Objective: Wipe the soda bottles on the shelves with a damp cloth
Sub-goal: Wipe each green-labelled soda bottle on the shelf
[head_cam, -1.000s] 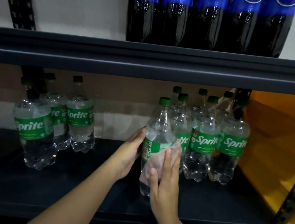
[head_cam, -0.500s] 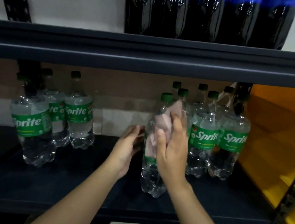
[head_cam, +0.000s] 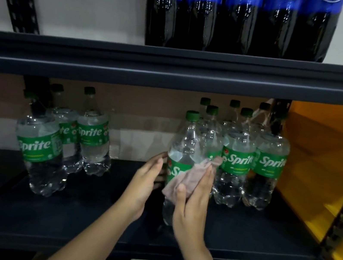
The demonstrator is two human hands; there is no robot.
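On the lower shelf, near its front edge, your left hand steadies the Sprite bottle with flat, straight fingers. Your right hand presses the pink cloth against its label, fingers straight.

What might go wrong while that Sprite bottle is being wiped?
The bottle stands forward on the shelf, steadied only by the left hand; a hard push from the cloth might tip it. The right hand works close to the bottles behind and may knock them.
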